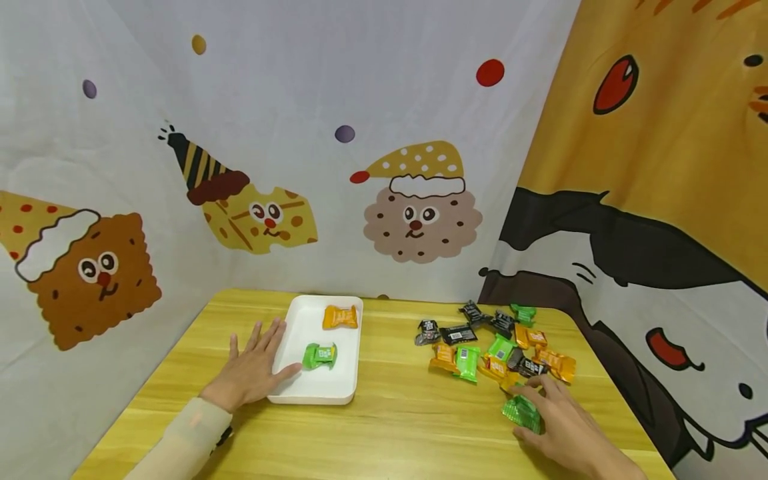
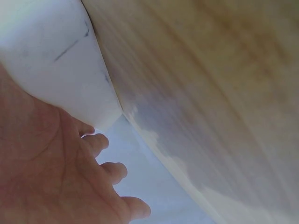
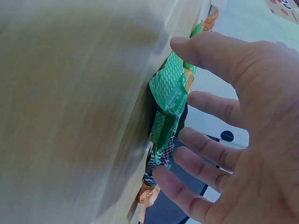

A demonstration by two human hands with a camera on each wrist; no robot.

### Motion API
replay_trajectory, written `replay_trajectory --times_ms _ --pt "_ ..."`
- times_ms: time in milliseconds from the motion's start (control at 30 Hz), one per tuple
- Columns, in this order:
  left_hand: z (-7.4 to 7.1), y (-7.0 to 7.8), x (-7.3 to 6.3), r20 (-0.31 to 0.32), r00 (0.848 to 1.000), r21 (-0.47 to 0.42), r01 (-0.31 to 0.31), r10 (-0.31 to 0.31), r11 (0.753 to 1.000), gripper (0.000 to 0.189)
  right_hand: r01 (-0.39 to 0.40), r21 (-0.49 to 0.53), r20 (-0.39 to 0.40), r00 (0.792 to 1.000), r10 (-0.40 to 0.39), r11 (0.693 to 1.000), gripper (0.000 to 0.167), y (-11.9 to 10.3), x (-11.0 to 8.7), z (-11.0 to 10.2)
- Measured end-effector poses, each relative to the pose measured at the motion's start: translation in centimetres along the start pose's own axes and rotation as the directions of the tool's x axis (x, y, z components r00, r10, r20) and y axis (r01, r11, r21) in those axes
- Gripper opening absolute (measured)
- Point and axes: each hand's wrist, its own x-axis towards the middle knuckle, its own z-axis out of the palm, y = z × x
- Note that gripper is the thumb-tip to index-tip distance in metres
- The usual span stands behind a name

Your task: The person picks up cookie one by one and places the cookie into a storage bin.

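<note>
My left hand (image 1: 255,363) lies with spread fingers along the left side of a white tray (image 1: 288,393), its thumb over the rim. In the left wrist view, the palm and fingers sit against the tray wall (image 2: 70,60). Inside the tray are an orange wrapped candy (image 1: 340,317) and a green wrapped candy (image 1: 320,356). My right hand (image 1: 564,420) reaches around another green wrapped candy (image 1: 522,413) at the near edge of the pile. In the right wrist view, its thumb and fingers are parted beside that crinkled green wrapper (image 3: 170,88).
Several black, orange and green candies lie in a loose pile at the table's right, among them a black one (image 1: 458,334) and a green one (image 1: 467,363). Behind the wooden table (image 1: 396,427) hangs a printed cloth (image 1: 330,80), which also runs down the right side.
</note>
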Motion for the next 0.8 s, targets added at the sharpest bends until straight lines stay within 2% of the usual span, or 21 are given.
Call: replay_trajectory --times_ms 233,567,800 --pt "-0.18 0.19 -0.17 0.003 1.000 -0.005 0.003 -0.003 1.000 0.109 -0.006 0.021 0.030 1.000 0.006 1.000 0.070 0.24 0.08 0.08" --pt "-0.10 0.19 -0.07 -0.011 1.000 0.010 0.000 0.000 1.000 0.109 0.037 0.055 0.013 0.999 -0.037 0.998 0.068 0.75 0.14 0.46" --pt "-0.05 0.20 -0.08 -0.006 1.000 0.008 0.006 -0.006 1.000 0.109 0.033 0.111 0.073 0.997 -0.041 0.993 0.068 0.88 0.59 0.36"
